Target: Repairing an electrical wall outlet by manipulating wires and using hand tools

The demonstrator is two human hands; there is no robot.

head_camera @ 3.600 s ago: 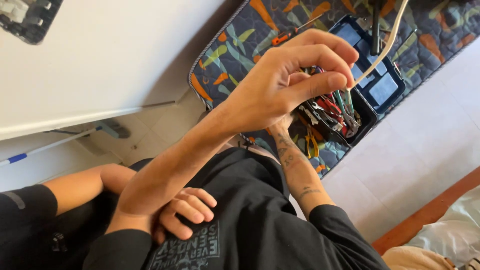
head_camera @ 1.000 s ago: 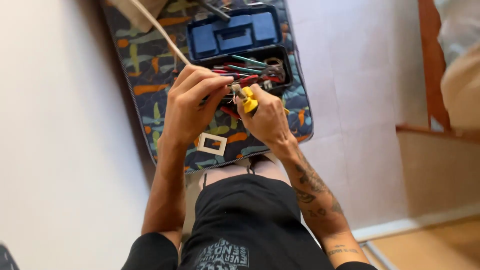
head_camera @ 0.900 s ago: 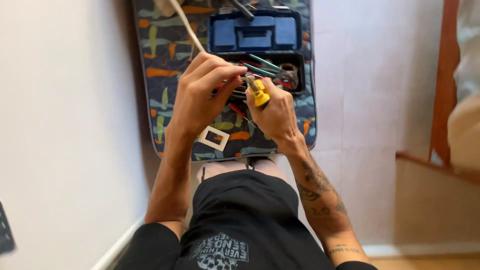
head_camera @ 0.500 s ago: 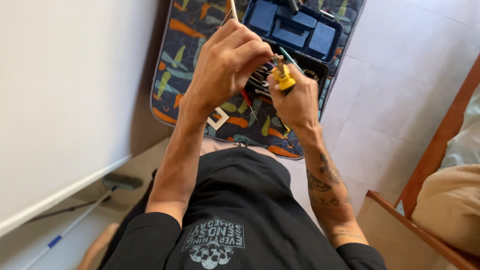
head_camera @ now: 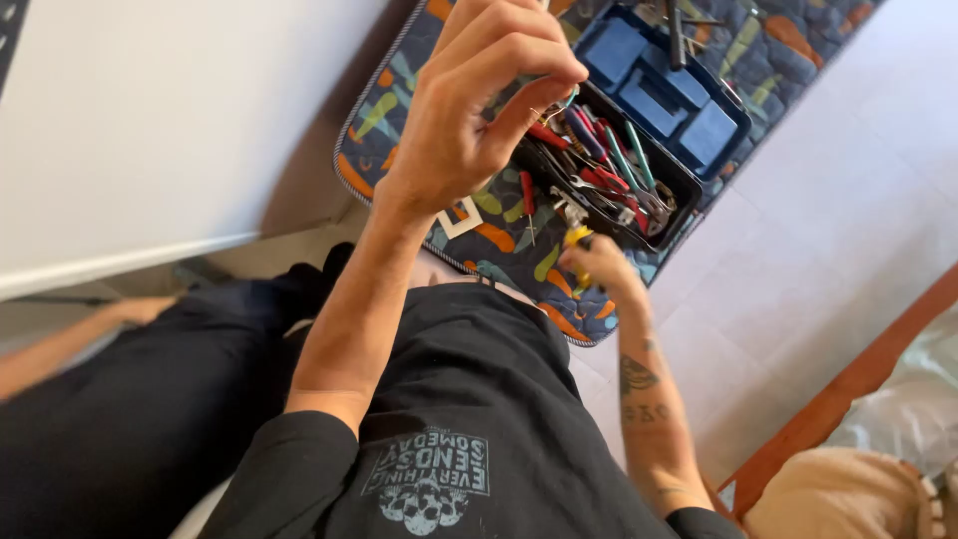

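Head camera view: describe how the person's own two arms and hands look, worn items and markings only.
Both hands are bare, with no gloves, rings or watch visible. The left hand leads to a bare forearm ending in a short black sleeve. The right hand has a forearm bearing dark tattoos, a figure and lettering-like marks. The sleeves belong to a black T-shirt with a grey printed graphic.

Showing no packages, labels, signs or screens.
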